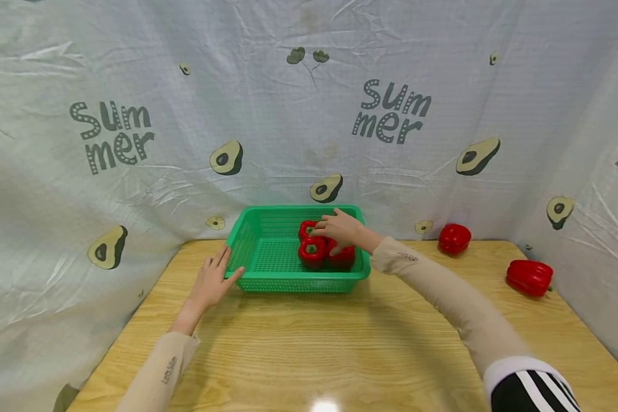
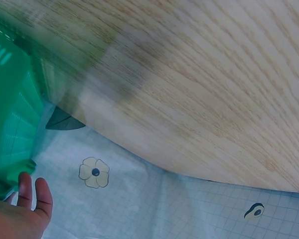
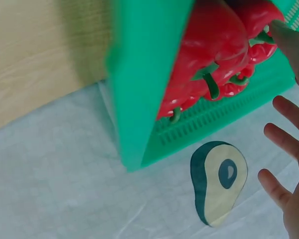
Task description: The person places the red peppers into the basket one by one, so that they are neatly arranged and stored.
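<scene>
Mid-frame, the right hand (image 1: 342, 228) spreads over red peppers (image 1: 312, 258), gripping none; the left hand (image 1: 210, 281) lies unclenched against the basket (image 1: 298, 284). Peppers look light, slick: cup their sides.

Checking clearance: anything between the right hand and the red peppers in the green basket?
Nothing visible. The right hand extends over the right rim of the green basket, directly among the red peppers. In the right wrist view one fingertip overlaps a pepper; I can't tell whether it touches.
</scene>
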Demonstrator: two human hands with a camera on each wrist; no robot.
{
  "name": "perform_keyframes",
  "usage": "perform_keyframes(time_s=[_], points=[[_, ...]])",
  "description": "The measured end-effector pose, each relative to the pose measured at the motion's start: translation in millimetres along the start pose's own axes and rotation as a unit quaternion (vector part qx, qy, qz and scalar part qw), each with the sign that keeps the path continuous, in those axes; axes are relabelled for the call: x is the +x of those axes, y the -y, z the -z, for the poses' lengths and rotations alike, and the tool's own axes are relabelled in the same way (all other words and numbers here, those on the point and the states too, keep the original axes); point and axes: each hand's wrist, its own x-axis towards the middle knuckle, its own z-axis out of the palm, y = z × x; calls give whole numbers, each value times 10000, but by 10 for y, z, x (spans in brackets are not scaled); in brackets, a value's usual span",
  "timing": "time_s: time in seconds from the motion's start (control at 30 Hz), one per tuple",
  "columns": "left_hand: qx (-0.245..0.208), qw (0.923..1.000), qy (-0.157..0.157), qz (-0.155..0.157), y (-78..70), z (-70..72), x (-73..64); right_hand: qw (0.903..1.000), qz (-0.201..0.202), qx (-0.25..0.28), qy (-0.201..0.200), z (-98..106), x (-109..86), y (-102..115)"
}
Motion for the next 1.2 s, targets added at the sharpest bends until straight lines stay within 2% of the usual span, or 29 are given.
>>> perform_keyframes(time_s=[0.17,0.43,0.6,0.83,1.2], points=[[-5,10000,28,31,-6,17,-8,9993,13,40,-381,-8,-170,9],[39,10000,67,54,-21,28,-8,9907,84,766,-1117,-109,-453,35],[70,9999,52,61,-16,21,-7,9859,-58,709,-1516,-174,-597,49],[48,10000,19,38,-13,16,4,9730,-115,653,-2209,-251,-844,17],[-1,10000,-15,11,3,-2,5,9500,-482,592,-3027,-633,-1341,-3]])
